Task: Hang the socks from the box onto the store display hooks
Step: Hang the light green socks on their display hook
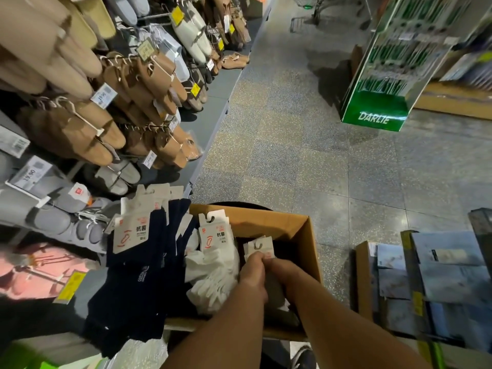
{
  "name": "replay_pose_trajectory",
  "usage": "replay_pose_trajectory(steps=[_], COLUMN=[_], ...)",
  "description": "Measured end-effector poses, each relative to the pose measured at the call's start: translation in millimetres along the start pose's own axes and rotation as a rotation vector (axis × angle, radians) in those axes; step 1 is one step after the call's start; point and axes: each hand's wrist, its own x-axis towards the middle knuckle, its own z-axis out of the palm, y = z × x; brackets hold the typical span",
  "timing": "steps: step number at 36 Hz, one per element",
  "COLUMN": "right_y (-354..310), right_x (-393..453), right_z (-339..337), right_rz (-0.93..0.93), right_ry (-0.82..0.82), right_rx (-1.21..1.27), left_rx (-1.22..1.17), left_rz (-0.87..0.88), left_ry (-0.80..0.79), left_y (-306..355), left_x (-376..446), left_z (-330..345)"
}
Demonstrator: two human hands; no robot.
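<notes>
- Grabbing a sock pack [259, 250] inside the cardboard box [310, 235]: left hand [253, 274] and right hand [277, 267] both curl round it just under the card header.
- Best bet, I'd say: lift by the header so its hook slot stays free.
- Left of the grip, white socks [213, 267], then navy socks [149, 251] reading "抗菌".
- Further off, price tags [103, 95] say "19.90"; green stand [374, 117] says "DARLIE".

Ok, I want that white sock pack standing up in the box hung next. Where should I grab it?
Pinch the white sock pack by its card header, just under the hook cutout, coming from above. The card stands upright and clear at the top, while the socks below are bunched among others in the box.
</notes>
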Motion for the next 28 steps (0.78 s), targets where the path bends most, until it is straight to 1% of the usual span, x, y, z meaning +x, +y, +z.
replay_pose_trajectory(steps=[2,6,11,13,16,18,20,22,25,28], right_y=[-1.1,-2.4,-2.9,-7.5,-22.4,-33.8,-41.5,-49.5,-60.2,-64.5], right_x=[-4.5,-19.6,-40.0,-50.1,-67.1,-81.9,-88.3,-103.8,-143.1,-178.3], right_z=[0.4,2.8,-0.2,-4.2,-13.3,-19.2,-29.0,-35.6,-39.9,-38.8], right_rz=[-0.021,-0.077,-0.278,-0.356,-0.433,-0.502,-0.552,-0.582,-0.675,-0.754], right_ry=[0.018,0.068,0.159,0.156,0.146,0.113,0.044,-0.036,-0.106,-0.182], right_rx=[-0.021,-0.035,-0.037,-0.019,-0.059,-0.096,-0.075,-0.112,-0.161,-0.234], left_rx=[-0.010,-0.082,-0.157,-0.176,-0.140,-0.070,-0.017,0.011,0.064,-0.027], left_rz=[0.044,0.073,0.131,0.173,0.271,0.334,0.419,0.498,0.644,0.768], left_ry=[0.023,0.068,0.037,0.023,-0.108,-0.175,-0.200,-0.244,-0.181,-0.069], left_y=[0.0,3.1,16.5,27.6,39.6,46.7,51.5,50.2,43.4,37.4], left_x=[-5.2,-18.9,-37.9,-50.3,-65.5,-83.1,-110.2,-135.2,-171.0,-206.6], left_z=[-0.4,0.7,8.8,10.7,12.5,7.6,1.8,-1.3,-1.1,5.7])
